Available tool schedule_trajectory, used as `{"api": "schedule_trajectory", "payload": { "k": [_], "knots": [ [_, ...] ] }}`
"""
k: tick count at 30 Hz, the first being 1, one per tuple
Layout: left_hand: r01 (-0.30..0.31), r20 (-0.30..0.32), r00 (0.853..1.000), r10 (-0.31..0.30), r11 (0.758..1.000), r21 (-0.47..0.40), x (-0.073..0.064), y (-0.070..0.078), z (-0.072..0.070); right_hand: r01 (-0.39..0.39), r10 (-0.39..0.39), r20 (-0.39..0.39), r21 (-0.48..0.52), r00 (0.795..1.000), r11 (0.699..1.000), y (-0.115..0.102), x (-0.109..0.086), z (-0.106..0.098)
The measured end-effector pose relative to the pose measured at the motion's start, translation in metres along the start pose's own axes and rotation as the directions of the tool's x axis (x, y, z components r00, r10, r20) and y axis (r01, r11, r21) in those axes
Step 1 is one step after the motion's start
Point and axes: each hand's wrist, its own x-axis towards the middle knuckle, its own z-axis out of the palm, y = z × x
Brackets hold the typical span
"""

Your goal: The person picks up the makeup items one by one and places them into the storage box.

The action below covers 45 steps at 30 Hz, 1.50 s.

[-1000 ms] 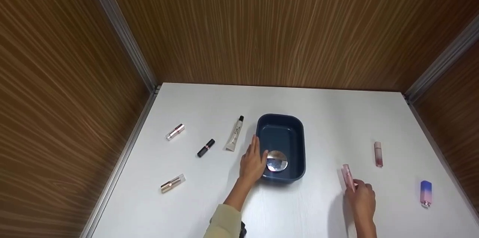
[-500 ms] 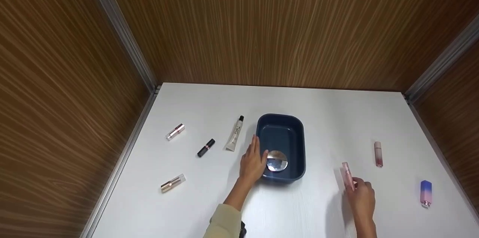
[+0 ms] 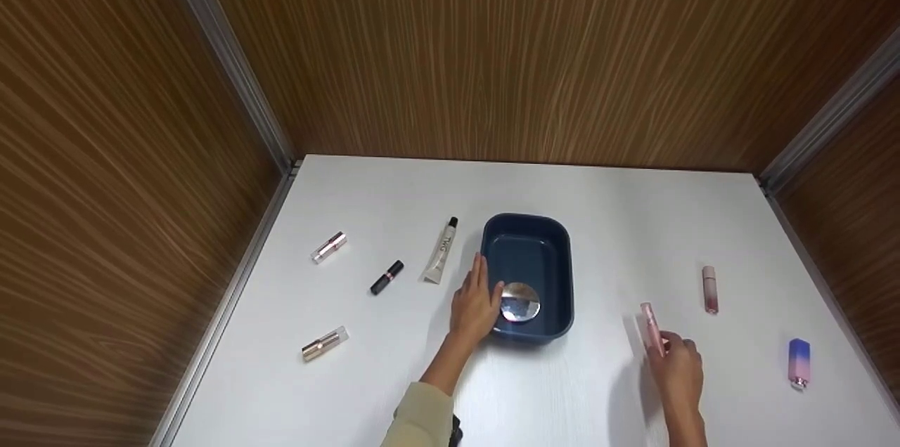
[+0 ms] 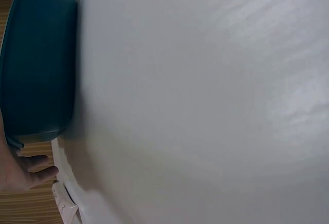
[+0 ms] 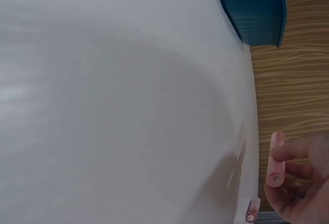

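Observation:
A dark blue rectangular basin point(image 3: 566, 275) stands mid-table with a round, shiny, mirror-like disc point(image 3: 520, 303) inside. My left hand point(image 3: 474, 308) rests on its left rim, fingers straight along the outside and thumb over the inner side. In the left wrist view, the basin's outer wall point(image 4: 38, 62) shows above loosely extended fingers point(image 4: 43, 175). My right hand point(image 3: 676, 370) pinches a slim pink lip gloss tube point(image 3: 652, 327) slightly above the table, right of the basin. The right wrist view shows the lip gloss tube point(image 5: 276, 162) between thumb and fingers.
A cream squeeze tube point(image 3: 440, 254), a black lipstick point(image 3: 387, 278), a pink-silver lipstick point(image 3: 329, 248) and a gold lipstick point(image 3: 325, 344) lie left of the basin. Right of it lie another lip gloss point(image 3: 710, 290) and a blue-pink case point(image 3: 799, 363). Wood-grain panels point(image 3: 527, 53) enclose the table.
My right hand has risen slightly with the lip gloss tube and shifted a little left; its shadow has spread away from it. My left hand and the basin have stayed put.

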Motion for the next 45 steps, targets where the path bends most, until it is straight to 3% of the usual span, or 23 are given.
{"api": "schedule_trajectory", "payload": {
  "k": [5,16,34,45],
  "knots": [
    [0.006,-0.009,1.0,-0.006,1.0,-0.014,-0.001,0.0,0.001,-0.021,0.021,0.02,-0.005,1.0,1.0,-0.001,0.0,0.0],
    [0.04,0.04,0.998,-0.039,0.999,-0.033,-0.001,0.002,0.002,-0.012,0.012,0.034,-0.008,0.999,1.0,-0.002,0.001,0.0],
    [0.029,0.005,1.0,-0.029,0.999,-0.03,-0.001,0.001,0.002,-0.035,0.035,0.074,0.001,0.997,0.999,-0.009,0.002,0.0],
    [0.025,0.013,1.0,-0.024,0.998,-0.049,-0.001,0.002,0.001,-0.003,0.002,0.051,0.015,0.999,1.0,-0.017,-0.002,0.0]
  ]
}}
